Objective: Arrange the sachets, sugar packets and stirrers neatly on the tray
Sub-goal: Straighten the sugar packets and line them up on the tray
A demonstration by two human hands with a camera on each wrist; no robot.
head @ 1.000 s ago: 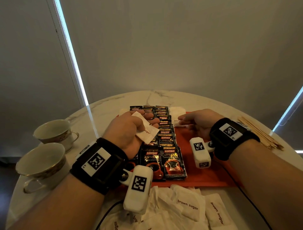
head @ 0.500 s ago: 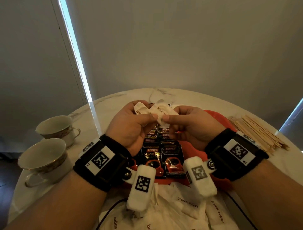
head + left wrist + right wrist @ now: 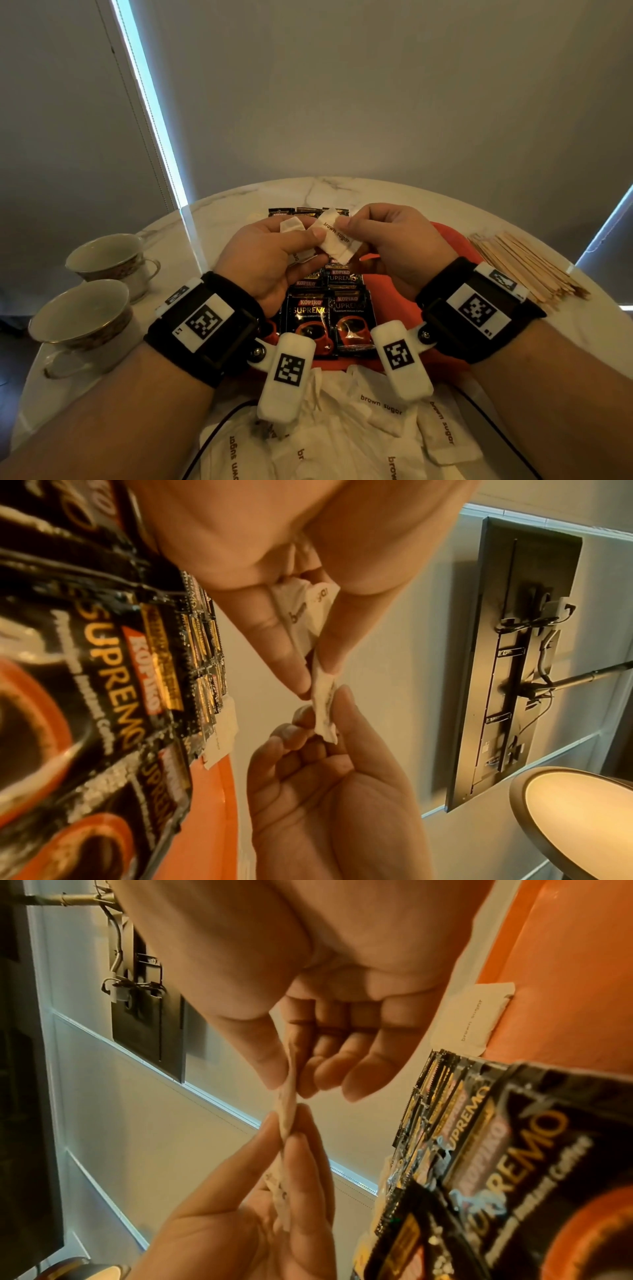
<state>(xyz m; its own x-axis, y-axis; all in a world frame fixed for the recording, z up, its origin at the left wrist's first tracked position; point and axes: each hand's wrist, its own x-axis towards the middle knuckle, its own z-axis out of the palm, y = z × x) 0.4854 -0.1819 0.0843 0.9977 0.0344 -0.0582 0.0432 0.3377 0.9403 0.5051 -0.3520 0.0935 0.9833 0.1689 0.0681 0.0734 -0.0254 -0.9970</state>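
Head view: a sugar packet (image 3: 337,240) is being pinched between both hands above the tray (image 3: 452,240), the left hand (image 3: 270,260) also gripping a second packet (image 3: 291,226) under curled fingers, the right hand (image 3: 390,243) pinching with thumb and forefinger. Coffee sachets (image 3: 330,318) are being kept in rows on the tray. More packets (image 3: 380,404) are lying on the worktop (image 3: 219,212) nearby, stirrers (image 3: 527,267) piled to the right, two cups (image 3: 82,315) to the left.
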